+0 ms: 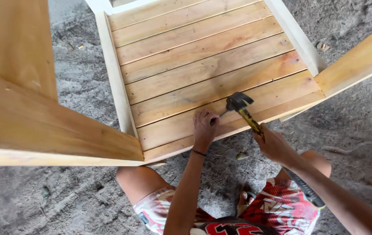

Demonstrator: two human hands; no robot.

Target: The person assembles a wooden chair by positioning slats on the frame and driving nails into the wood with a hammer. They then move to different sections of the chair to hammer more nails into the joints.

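My left hand (204,127) rests on the near planks of a slatted wooden panel (203,69) and pinches a nail upright by its shaft. My right hand (272,142) grips the yellow handle of a claw hammer (239,103). The hammer's dark head hangs just above and to the right of the nail. A thin dark band circles my left wrist. The panel is made of several light brown boards set in a pale wooden frame (115,78).
Long wooden boards angle off the panel's near corners, one at left (42,126) and one at right (360,56). Grey sandy ground (77,191) lies all around. My bare knees and red patterned shorts (281,209) show at the bottom.
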